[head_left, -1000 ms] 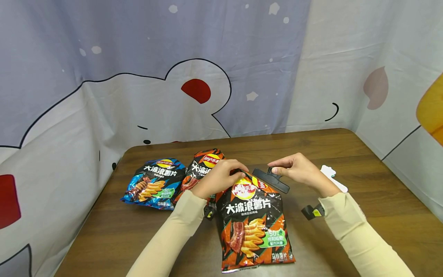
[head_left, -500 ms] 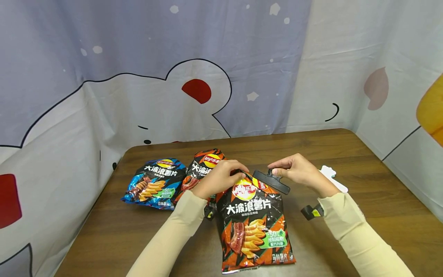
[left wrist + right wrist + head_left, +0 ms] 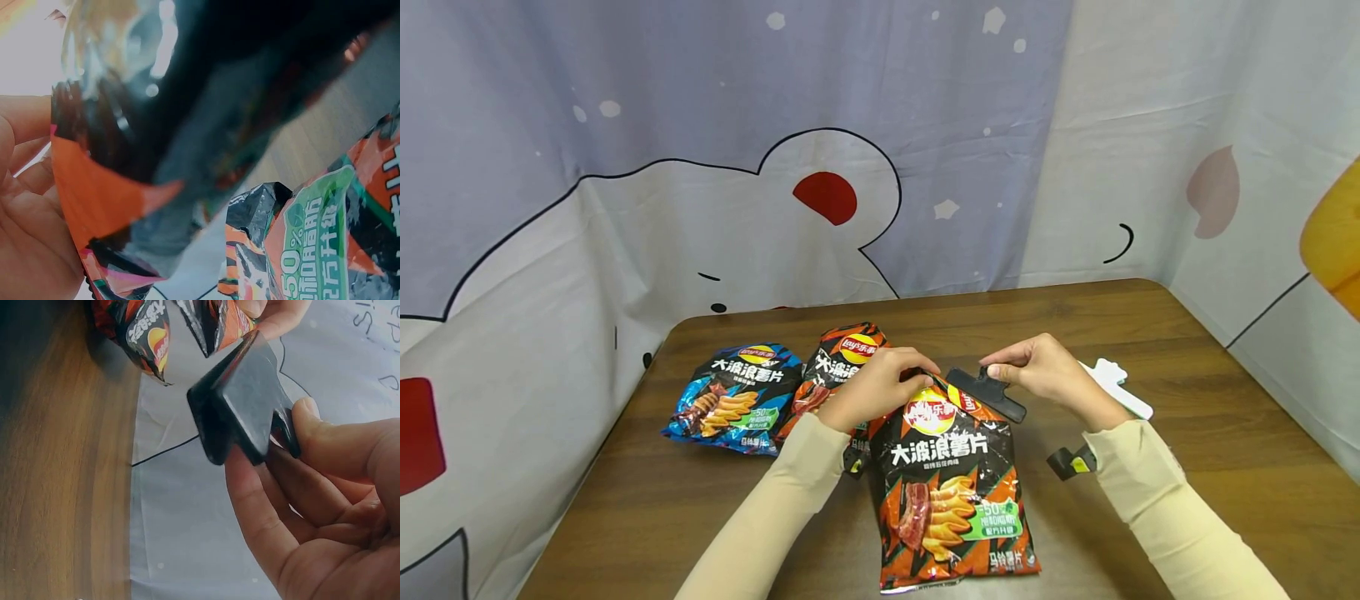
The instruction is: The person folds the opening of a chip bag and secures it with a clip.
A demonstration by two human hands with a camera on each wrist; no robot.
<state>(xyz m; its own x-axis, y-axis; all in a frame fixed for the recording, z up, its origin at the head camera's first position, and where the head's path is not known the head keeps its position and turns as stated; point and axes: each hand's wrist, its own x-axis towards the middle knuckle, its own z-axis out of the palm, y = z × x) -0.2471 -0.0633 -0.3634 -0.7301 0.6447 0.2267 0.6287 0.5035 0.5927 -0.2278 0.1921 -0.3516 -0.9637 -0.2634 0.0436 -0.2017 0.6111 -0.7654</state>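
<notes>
In the head view an orange-and-black bag of chips (image 3: pixel 955 492) stands at the front middle of the table. My left hand (image 3: pixel 883 385) pinches its upper left corner; in the left wrist view the glossy bag (image 3: pixel 119 181) hides part of that hand's fingers. With thumb and fingers my right hand (image 3: pixel 1048 375) holds a black bag clip (image 3: pixel 987 392) by its handles. The clip lies slantwise along the bag's upper right edge. Seen from the right wrist, the long clip jaws have a gap at the near end, while the far end comes close to the bag's top and my left fingertips.
A blue bag of chips (image 3: pixel 735 400) and a second orange-and-black bag (image 3: pixel 827 367) lie to the left, the latter partly behind my left hand. A white clip (image 3: pixel 1120 387) rests on the wooden table (image 3: pixel 1225 450), beyond my right wrist. A patterned curtain (image 3: pixel 925 150) hangs behind.
My right wrist has shifted slightly left, uncovering more of the white clip. Both hands keep their hold, and the bag and black clip stay almost where they were.
</notes>
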